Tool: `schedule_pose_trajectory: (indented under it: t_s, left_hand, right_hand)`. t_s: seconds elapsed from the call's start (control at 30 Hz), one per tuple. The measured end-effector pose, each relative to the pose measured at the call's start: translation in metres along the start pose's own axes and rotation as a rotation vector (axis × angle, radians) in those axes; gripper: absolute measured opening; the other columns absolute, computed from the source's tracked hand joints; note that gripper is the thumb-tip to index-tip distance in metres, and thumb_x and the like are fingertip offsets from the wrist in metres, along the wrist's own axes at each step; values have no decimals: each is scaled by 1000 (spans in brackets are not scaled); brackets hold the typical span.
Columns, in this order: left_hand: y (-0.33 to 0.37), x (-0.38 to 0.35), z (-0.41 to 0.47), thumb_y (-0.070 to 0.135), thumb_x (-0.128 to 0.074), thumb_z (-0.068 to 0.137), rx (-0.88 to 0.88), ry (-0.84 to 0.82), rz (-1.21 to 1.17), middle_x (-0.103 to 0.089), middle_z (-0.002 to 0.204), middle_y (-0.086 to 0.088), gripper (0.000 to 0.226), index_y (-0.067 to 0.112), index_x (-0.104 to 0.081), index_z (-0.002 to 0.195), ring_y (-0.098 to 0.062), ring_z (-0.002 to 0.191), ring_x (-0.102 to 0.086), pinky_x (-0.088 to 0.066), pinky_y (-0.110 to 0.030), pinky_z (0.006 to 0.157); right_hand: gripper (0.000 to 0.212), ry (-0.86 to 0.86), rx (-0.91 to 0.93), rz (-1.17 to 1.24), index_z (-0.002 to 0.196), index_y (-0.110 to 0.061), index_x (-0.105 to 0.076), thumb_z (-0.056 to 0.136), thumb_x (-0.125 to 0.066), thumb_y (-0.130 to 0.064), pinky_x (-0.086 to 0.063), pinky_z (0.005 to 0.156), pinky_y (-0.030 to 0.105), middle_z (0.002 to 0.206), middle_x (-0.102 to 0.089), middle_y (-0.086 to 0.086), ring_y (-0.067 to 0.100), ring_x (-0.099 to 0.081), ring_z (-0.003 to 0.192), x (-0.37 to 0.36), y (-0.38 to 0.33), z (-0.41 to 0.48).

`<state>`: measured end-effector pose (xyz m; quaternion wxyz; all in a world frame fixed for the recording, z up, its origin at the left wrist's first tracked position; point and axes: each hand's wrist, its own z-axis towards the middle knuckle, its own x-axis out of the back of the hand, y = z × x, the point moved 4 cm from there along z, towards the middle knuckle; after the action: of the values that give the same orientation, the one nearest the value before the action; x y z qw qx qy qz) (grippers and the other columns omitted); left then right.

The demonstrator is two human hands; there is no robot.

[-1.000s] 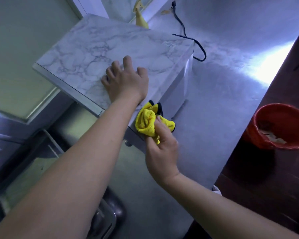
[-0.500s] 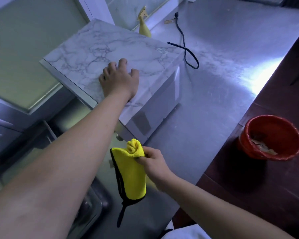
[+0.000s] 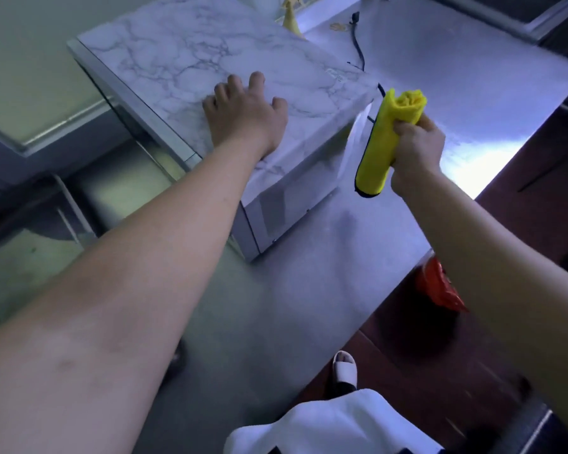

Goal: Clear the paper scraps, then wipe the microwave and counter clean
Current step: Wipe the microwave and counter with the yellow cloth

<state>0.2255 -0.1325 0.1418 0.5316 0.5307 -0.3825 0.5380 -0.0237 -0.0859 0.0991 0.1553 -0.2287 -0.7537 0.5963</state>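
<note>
Now right hand (image 3: 415, 149) grips yellow cloth (image 3: 386, 142) roll hanging near-vertical.

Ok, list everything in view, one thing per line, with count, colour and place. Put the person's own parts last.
microwave: one, white marble-patterned top, on the counter at the left
counter: one, silver metal, under and right of the microwave
cloth: one, yellow with dark edging, bunched in the right hand beside the microwave's right edge
cord: one, black, on the counter behind the microwave
spray bottle: one, yellowish, behind the microwave, partly hidden
bucket: one, red, on the floor at the right, mostly behind the right arm
slipper: one, white, on the floor below
left hand: fingers spread, flat on the microwave top
right hand: its grip holds the cloth
</note>
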Motion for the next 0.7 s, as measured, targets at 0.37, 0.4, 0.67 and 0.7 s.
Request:
schedule_pose_trajectory:
  t_s: [0.37, 0.4, 0.67, 0.7]
  left_hand:
    - [3, 2, -3, 46, -29, 93, -30, 16, 29, -41, 145, -14, 55, 22, -41, 141, -35, 132, -35, -25, -48, 106]
    - [3, 3, -4, 46, -29, 93, -32, 14, 30, -40, 146, -14, 55, 21, -41, 141, -36, 133, -35, -25, -48, 106]
    - [3, 6, -6, 46, -26, 94, -48, -23, 29, -36, 147, -16, 57, 20, -38, 143, -36, 133, -33, -24, -49, 107]
    - [3, 7, -6, 46, -26, 95, -52, -30, 27, -36, 148, -16, 56, 19, -38, 143, -36, 134, -33, -24, -50, 107]
  right_hand:
    - [12, -85, 159, -89, 80, -14, -63, 81, -57, -5, -44, 70, 34, 68, -53, -8, 10, -48, 72, -69, 57, -137]
    - [8, -106, 164, -111, 81, -13, -61, 81, -56, -6, -44, 68, 36, 66, -52, -3, 10, -47, 71, -75, 66, -158]
    - [9, -511, -20, -128, 84, -17, -64, 78, -58, -17, -49, 72, 39, 78, -60, 10, 19, -52, 75, -95, 111, -236]
    - [11, -582, -68, -124, 84, -21, -68, 78, -61, -16, -47, 72, 36, 77, -60, 5, 16, -52, 76, -94, 115, -240]
